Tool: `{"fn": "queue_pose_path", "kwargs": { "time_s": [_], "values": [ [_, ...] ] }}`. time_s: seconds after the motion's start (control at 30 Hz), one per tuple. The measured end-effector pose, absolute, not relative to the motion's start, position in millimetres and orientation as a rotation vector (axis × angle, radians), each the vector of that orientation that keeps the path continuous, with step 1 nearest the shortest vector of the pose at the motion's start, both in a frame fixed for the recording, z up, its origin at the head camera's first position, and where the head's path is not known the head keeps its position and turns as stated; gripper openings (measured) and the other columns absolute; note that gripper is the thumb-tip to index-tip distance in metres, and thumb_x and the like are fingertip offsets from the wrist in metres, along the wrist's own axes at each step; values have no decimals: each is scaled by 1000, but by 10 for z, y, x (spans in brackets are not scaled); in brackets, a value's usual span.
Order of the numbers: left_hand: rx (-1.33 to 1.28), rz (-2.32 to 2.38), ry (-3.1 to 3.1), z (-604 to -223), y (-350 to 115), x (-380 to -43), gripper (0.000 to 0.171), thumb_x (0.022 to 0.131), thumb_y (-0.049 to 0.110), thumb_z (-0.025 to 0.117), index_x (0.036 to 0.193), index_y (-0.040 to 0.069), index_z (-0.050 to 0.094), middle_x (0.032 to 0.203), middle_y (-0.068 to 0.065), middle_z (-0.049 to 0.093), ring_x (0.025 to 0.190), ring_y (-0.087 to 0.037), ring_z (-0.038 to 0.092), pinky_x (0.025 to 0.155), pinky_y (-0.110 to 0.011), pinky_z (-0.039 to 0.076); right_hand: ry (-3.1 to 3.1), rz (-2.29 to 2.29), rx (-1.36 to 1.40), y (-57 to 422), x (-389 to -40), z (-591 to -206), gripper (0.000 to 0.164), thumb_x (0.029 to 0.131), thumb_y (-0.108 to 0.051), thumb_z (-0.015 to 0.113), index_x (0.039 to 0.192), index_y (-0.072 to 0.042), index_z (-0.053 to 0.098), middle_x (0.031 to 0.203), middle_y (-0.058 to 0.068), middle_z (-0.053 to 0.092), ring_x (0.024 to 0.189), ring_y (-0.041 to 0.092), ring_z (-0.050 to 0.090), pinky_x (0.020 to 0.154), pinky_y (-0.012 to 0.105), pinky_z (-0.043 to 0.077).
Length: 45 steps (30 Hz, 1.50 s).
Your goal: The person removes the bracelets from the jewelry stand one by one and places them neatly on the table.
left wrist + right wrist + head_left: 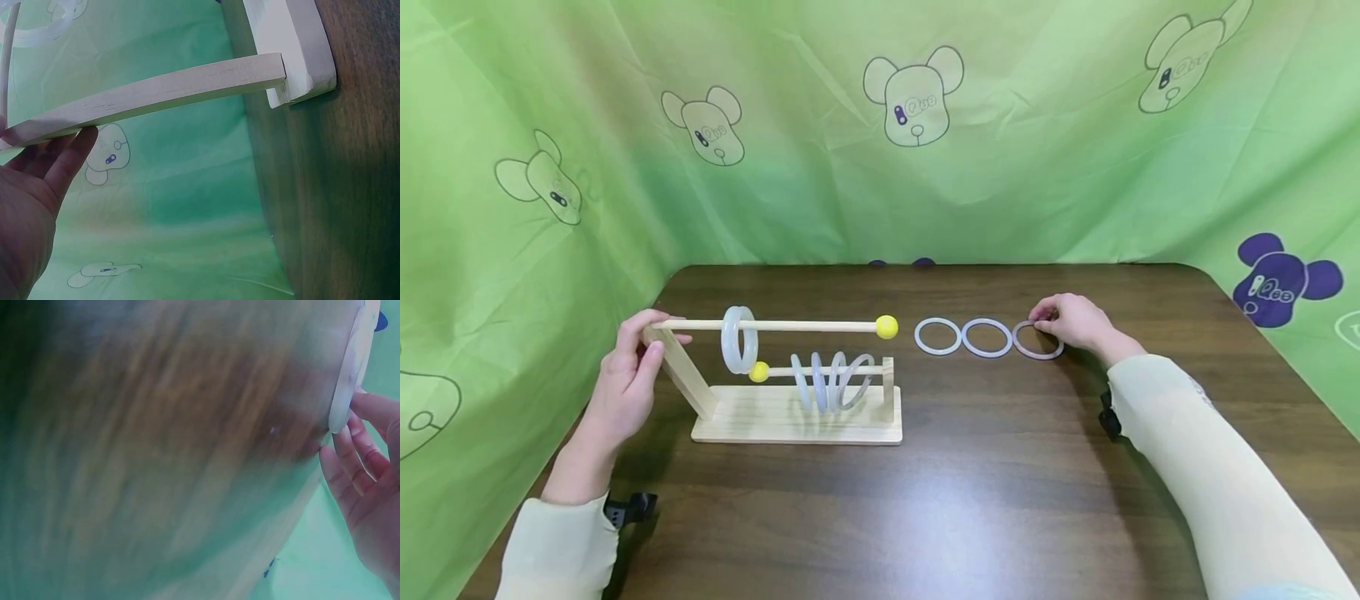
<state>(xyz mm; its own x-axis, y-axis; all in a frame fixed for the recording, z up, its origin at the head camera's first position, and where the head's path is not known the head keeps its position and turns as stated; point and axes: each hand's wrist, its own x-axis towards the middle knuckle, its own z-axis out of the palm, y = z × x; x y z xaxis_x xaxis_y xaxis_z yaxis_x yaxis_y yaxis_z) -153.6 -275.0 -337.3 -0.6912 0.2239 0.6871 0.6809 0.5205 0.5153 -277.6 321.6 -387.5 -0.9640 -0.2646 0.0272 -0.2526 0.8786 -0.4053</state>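
Note:
A wooden stand [797,427] has two horizontal rods tipped with yellow balls. My left hand [620,387] grips the top of its tall post [156,89], thumb on the near side and fingers behind. Two pale, translucent rings [730,342] hang on the upper rod [820,326]. Several more rings [817,383] hang tilted on the lower rod [782,372]. Over on the right, my right hand [1075,321] pinches the far edge of a pale purplish ring [1037,356] lying on the table. In the right wrist view, thumb and fingers meet at the ring's rim [340,403].
Two other rings, a whitish one [937,352] and a bluish one [987,354], lie in a row between the stand and the purplish ring. All stands on a dark wood table [820,517]. A green printed cloth [805,192] hangs behind and at both sides.

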Motion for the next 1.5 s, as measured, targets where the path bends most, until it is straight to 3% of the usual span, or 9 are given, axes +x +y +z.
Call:
{"fn": "queue_pose_path", "kwargs": {
  "time_s": [0.17,0.27,0.5,0.6,0.9,1.23,1.5],
  "values": [
    [-735,-1100,-2209,-3375,-2752,-1525,35,95,-13,40,129,-5,42,105,11,64,104,-2,58,86,-15,39,3008,-656,-415,3194,-2766,-3864,12,88,-8,66,98,-3,70,91,9,69,90,32,61,75,45,41],
    [-737,-1102,-2207,-3372,-2750,-1526,35,95,-13,40,129,-5,42,106,15,63,104,-2,58,86,-15,39,3006,-652,-423,3195,-2771,-3855,12,88,-9,66,99,-3,70,91,10,69,90,32,61,76,47,41],
    [-737,-1092,-2204,-3366,-2744,-1521,34,95,-13,40,129,-5,42,99,-15,67,103,-4,59,87,-15,39,3026,-698,-412,3195,-2743,-3801,15,90,-10,65,102,-2,69,91,11,68,90,32,61,76,46,41],
    [-730,-1091,-2208,-3361,-2742,-1513,34,96,-13,40,129,-5,42,98,-21,66,103,-3,58,87,-15,39,3044,-771,-442,3170,-2703,-3744,16,89,-9,66,103,0,69,90,11,68,86,30,61,76,44,41],
    [-731,-1096,-2206,-3357,-2738,-1516,34,96,-12,39,129,-5,41,98,-22,65,101,-3,58,86,-15,39,3069,-954,-597,3018,-2521,-3489,17,89,-8,69,104,0,70,92,9,68,81,20,62,73,23,43],
    [-745,-1089,-2204,-3356,-2736,-1522,35,95,-14,40,129,-5,41,97,-23,65,101,-5,58,86,-15,39,3010,-1212,-746,2620,-2217,-3276,19,88,-4,70,107,-2,69,93,8,69,80,4,58,71,18,45],
    [-752,-1088,-2199,-3359,-2743,-1526,35,95,-13,40,129,-5,41,98,-23,65,102,-6,58,86,-16,39,2815,-1611,-837,2152,-1894,-3028,20,88,0,69,108,0,68,94,0,70,83,8,63,73,19,46]
  ]
}}
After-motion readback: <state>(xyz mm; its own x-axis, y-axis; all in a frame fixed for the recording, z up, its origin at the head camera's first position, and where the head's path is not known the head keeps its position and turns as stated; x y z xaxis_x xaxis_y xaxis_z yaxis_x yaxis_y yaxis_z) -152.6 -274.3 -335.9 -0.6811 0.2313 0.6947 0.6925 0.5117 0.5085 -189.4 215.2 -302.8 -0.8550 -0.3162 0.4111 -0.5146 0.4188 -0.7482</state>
